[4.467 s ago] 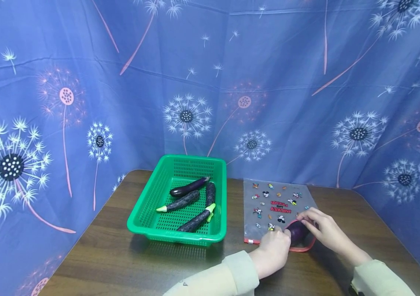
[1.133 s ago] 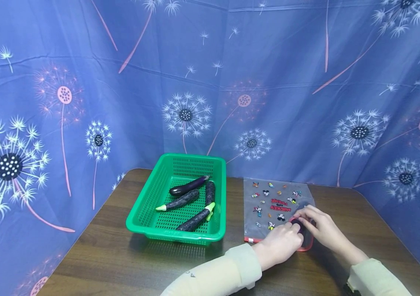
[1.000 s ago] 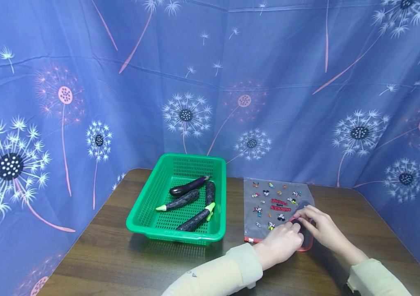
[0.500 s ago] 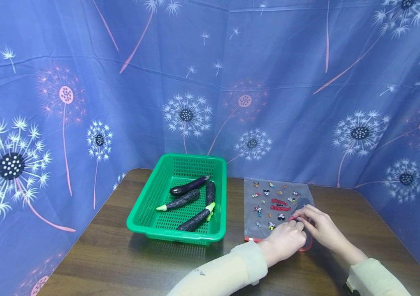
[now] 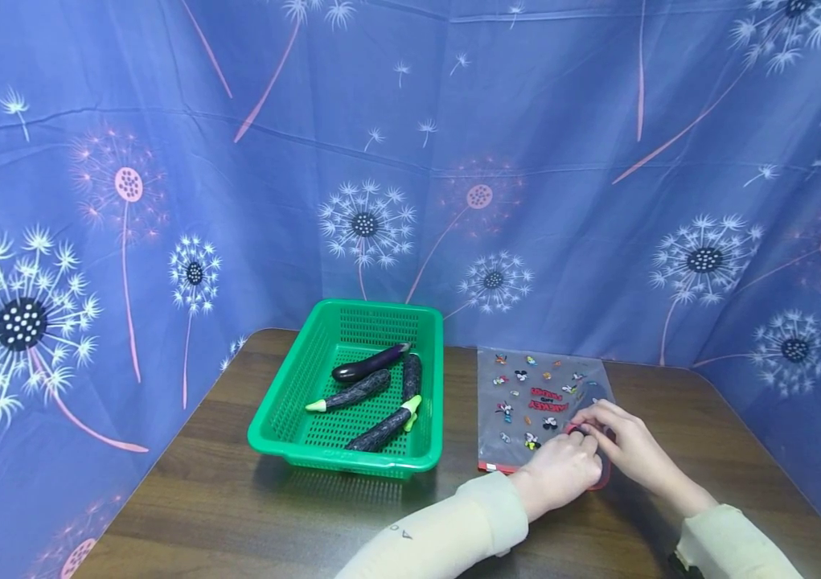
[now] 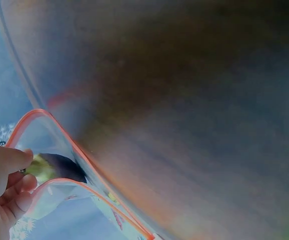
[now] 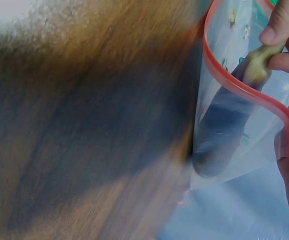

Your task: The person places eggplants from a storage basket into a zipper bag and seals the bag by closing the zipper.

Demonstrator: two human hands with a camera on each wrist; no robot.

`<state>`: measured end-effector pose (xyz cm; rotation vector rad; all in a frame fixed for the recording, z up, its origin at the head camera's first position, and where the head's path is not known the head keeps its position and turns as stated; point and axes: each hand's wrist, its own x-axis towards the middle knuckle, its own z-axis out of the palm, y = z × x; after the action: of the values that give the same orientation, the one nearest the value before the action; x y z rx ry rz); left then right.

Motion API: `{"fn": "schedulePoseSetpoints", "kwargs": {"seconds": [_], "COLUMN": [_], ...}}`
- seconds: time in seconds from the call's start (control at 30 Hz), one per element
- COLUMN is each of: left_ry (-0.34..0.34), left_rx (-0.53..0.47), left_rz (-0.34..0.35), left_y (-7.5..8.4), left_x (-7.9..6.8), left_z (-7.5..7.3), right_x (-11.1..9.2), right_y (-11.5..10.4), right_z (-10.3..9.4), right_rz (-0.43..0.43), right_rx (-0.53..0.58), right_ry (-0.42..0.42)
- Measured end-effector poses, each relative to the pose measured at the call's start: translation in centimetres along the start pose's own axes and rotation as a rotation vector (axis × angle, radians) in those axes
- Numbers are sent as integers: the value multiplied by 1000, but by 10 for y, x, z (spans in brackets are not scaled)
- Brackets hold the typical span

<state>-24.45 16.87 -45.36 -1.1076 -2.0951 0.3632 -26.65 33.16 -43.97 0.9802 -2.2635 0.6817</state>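
Observation:
My left hand [image 5: 560,472] pinches the green stem end of an eggplant [image 7: 224,122] between thumb and fingers. The eggplant's dark body lies inside a clear zip bag [image 5: 507,430] printed with cartoon figures, seen through the plastic in the right wrist view. In that view, the bag's red zip rim [image 7: 244,91] gapes around the stem. My right hand [image 5: 623,441] grips the far side of the rim, holding the mouth apart. From the left wrist, the eggplant's cap [image 6: 43,169] shows between the two rim edges, held by the left fingers [image 6: 19,160].
Left of the bag stands a green plastic basket [image 5: 272,434] holding several eggplants, one smooth [image 5: 370,363] and others dark and rough with pale green ends [image 5: 355,392]. Both rest on a brown wooden table [image 5: 222,482]. A blue dandelion-print cloth [image 5: 410,161] hangs behind and at the sides.
The eggplant has slid deeper into the bag from its mouth. My left hand has moved right, closer to the right hand, which stays at the rim. The basket is unchanged.

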Motion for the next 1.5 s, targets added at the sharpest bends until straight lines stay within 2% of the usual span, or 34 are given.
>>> {"fn": "schedulePoseSetpoints", "kwargs": {"seconds": [0.3,0.57,0.87,1.07,1.23,1.5], "left_ry": [2,14,-109,-151,-127,-66], "left_rx": [-15,-25,-89,-138,-173,-193], "left_rz": [10,11,-16,-58,-95,-147], "left_y": [2,-2,-14,-26,-37,-58], "left_x": [-1,-4,-13,-20,-27,-37], "left_z": [2,-6,-23,-41,-54,-66], "right_x": [-1,-1,-3,-2,-3,-5], "right_y": [-1,-3,-3,-7,-8,-7], "right_z": [-2,-3,-5,-6,-8,-9], "right_rz": [12,14,25,9,-5,-7], "right_rx": [-4,-26,-61,-52,-82,-150], "right_ry": [-4,10,9,15,3,-11]}}
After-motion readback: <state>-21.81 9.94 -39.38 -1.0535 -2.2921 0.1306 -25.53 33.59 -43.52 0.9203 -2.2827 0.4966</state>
